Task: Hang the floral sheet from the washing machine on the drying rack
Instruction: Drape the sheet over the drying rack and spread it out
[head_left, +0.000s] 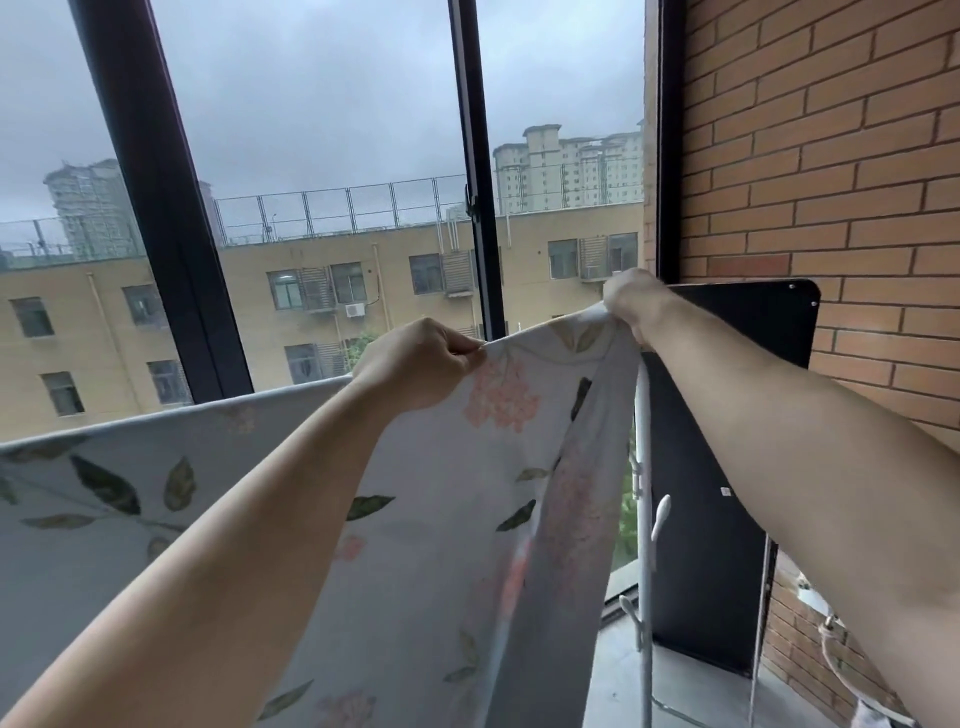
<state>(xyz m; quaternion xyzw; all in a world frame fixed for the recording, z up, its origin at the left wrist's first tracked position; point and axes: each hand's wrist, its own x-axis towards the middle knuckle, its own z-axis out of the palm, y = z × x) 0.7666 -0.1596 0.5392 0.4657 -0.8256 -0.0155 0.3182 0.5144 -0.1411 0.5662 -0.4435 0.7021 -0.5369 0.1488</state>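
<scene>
Both hands pinch the top edge of the sheet (457, 467): the left hand (415, 364) at the hem, the right hand (631, 301) bunching the corner higher up. The cloth stretches between them and hangs below, beside the rack (644, 467) pole, its left part draped level before the window (322, 130).

A large window with dark frames (478, 171) fills the left and middle of the frame. Beyond the glass, a grey overcast sky (311, 78) hangs above a low yellow building (249, 312) with a wire fence (337, 208) along its roof. Pale tower blocks (566, 166) rise behind it. On the right stands a brick wall (831, 130), with a black panel (717, 571) leaning against it.
</scene>
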